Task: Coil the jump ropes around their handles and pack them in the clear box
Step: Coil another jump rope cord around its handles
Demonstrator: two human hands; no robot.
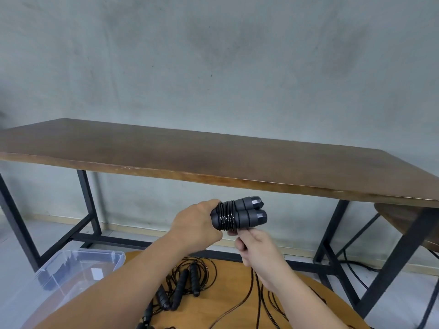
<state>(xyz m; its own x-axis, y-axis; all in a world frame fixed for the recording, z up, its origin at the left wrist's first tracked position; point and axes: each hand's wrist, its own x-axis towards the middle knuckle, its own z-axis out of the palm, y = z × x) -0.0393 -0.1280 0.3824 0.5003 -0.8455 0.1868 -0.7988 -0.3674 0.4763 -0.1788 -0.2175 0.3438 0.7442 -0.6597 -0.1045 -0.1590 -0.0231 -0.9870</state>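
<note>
Left hand (195,223) grips a pair of black handles (247,214) held side by side in the air, fingers curled round their near end, faceted caps pointing right. Black rope (227,216) is wound in tight turns round the middle of the pair, right beside the left fingers. Right hand (256,245) sits just below and right of the bundle, fingers closed in a pinch on the loose rope tail – the tail runs down from that fist past the wrist onto the round wooden table (234,271) below.

On that table, between the two forearms: more jump ropes (183,284) uncoiled, black foam handles lying in a loose tangle of cord. Clear box (71,269) at lower left, just beside the round table's edge, open top, a white label showing inside; contents otherwise hard to make out.

Behind the hands – a long dark wooden desk (213,153) on black metal legs, against a grey wall (213,55). A brown stool or seat (403,222) tucked under its right end, cables on the floor near it.
</note>
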